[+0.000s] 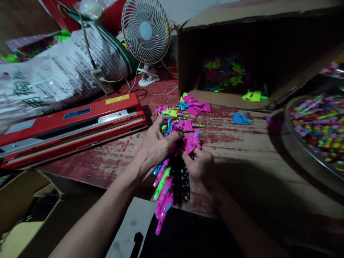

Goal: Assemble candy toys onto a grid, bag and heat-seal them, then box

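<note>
A pink plastic piece (191, 141) is pinched between the thumb and fingers of the right hand (201, 165), closed firmly on it just above a black slotted tray (180, 181) at the table's near edge. The left hand (157, 144) is curled over a clutch of mixed pieces, and a row of pink, green and blue pieces (162, 190) is seen trailing from beneath it toward 6 o'clock; how tightly that row is gripped cannot be told.

For the fitting to go well, the pink piece is best kept square to the tray and the row steadied by the left hand, so nothing is knocked loose.

A loose pile of pieces (185, 107) is spread at 12 o'clock of the hands. At 1 o'clock a cardboard box (185, 53) is laid on its side, with green and dark pieces inside. At 3 o'clock a metal basin (298, 150) is filled with small multicoloured bits. At 9 o'clock a red heat sealer (72, 125) is set.
</note>
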`<state>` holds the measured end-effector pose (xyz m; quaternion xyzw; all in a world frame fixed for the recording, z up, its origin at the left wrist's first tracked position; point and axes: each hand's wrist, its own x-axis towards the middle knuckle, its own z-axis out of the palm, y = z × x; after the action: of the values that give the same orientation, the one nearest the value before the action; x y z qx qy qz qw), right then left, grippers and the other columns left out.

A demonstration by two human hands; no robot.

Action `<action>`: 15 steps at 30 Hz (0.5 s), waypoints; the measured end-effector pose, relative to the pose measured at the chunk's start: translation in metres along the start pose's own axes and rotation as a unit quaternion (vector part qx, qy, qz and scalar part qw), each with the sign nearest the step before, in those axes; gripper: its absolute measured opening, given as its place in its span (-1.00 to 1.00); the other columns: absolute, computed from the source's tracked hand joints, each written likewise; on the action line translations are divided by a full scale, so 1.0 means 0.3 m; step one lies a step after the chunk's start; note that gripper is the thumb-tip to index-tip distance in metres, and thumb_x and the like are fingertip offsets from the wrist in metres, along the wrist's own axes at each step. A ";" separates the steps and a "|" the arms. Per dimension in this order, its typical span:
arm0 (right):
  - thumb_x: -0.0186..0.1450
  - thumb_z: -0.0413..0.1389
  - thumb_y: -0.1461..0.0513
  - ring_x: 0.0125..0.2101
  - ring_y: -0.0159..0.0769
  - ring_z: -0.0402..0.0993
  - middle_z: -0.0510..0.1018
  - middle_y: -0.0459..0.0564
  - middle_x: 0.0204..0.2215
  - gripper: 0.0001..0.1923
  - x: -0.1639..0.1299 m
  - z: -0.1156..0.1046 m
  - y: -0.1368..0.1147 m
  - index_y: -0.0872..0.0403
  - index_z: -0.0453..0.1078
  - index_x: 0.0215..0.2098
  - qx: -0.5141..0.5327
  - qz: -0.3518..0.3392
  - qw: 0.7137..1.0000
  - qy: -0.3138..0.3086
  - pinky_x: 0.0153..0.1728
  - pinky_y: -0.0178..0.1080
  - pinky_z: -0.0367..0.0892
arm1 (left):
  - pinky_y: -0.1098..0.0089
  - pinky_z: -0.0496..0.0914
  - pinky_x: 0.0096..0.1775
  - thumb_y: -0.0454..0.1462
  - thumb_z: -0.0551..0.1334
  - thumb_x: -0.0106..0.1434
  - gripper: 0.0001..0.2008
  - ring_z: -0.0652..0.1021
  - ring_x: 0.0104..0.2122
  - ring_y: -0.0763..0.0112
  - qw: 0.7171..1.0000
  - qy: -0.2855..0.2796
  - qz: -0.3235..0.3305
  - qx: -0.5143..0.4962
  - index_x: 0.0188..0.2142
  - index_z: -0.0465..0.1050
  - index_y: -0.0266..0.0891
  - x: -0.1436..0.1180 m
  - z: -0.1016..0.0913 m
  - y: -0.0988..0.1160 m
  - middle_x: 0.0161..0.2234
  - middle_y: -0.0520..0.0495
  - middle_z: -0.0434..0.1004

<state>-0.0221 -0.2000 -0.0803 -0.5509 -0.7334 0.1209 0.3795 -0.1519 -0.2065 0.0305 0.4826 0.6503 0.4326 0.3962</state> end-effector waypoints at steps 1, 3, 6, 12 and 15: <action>0.21 0.07 0.08 -0.68 -0.37 0.26 0.44 -0.06 -0.68 -0.70 0.002 0.002 0.002 0.09 0.52 -0.46 -0.010 0.009 1.000 0.000 -0.55 -0.32 0.15 | 0.53 0.14 -0.56 -0.23 0.26 0.09 -0.58 0.24 -0.64 0.56 1.000 0.004 0.002 0.009 -0.02 0.35 -0.17 0.001 0.000 -0.002 -0.57 0.15 0.33; 0.21 0.07 0.07 -0.69 -0.38 0.21 0.41 -0.06 -0.70 -0.70 0.002 0.002 0.004 0.10 0.50 -0.49 -0.007 -0.001 1.000 0.006 -0.55 -0.31 0.13 | 0.52 0.12 -0.56 -0.21 0.27 0.09 -0.59 0.21 -0.66 0.56 0.999 0.010 0.008 0.032 -0.03 0.37 -0.14 0.002 -0.001 -0.006 -0.61 0.17 0.27; 0.25 0.02 0.13 -0.62 -0.35 0.30 0.46 -0.02 -0.62 -0.72 0.001 -0.014 -0.008 0.12 0.50 -0.40 0.027 -0.049 0.998 0.012 -0.49 -0.31 0.18 | 0.51 0.14 -0.54 -0.17 0.28 0.10 -0.59 0.25 -0.63 0.53 0.998 0.017 0.010 0.058 -0.03 0.39 -0.13 0.002 -0.004 -0.009 -0.60 0.15 0.29; 0.21 -0.02 0.29 -0.41 -0.28 0.43 0.54 -0.01 -0.43 -0.79 -0.001 -0.047 -0.056 0.05 0.46 -0.31 0.036 -0.078 0.994 -0.069 -0.37 -0.31 0.23 | 0.48 0.28 -0.36 -0.09 0.22 0.20 -0.64 0.42 -0.42 0.44 0.996 0.003 0.049 0.070 -0.05 0.41 -0.18 0.003 0.005 0.001 -0.37 0.05 0.47; 0.20 -0.06 0.36 -0.30 -0.24 0.44 0.56 0.01 -0.36 -0.70 -0.014 -0.054 -0.072 0.03 0.44 -0.21 0.010 -0.084 0.992 -0.098 -0.27 -0.29 0.27 | 0.44 0.32 -0.21 0.04 0.20 0.20 -0.54 0.46 -0.24 0.35 0.995 0.000 0.050 0.083 -0.03 0.39 -0.19 0.014 0.009 0.011 -0.24 0.00 0.50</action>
<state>-0.0260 -0.2157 -0.0582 -0.4692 -0.8094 0.1498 0.3197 -0.1493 -0.2014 0.0322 0.5459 0.6592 0.3965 0.3320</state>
